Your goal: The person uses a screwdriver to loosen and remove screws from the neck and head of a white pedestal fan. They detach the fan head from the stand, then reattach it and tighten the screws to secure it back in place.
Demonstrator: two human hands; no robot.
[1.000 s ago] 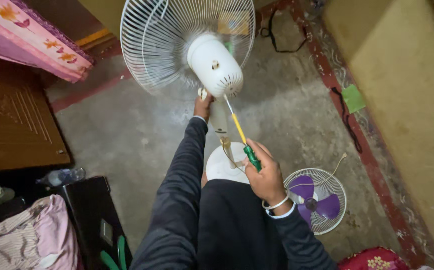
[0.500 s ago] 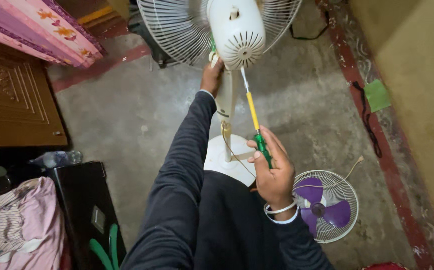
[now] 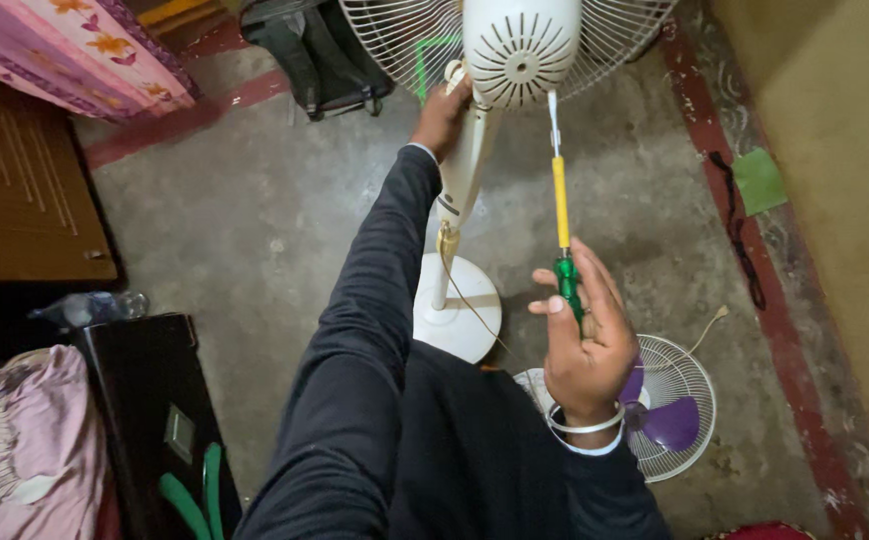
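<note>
My left hand (image 3: 442,115) grips the neck of the white pedestal fan (image 3: 520,50), fingers closed around it; my right hand (image 3: 585,335) is closed on the green handle of the screwdriver (image 3: 562,215), its tip touching the motor housing underside; the fan stands on the concrete floor (image 3: 245,230).
</note>
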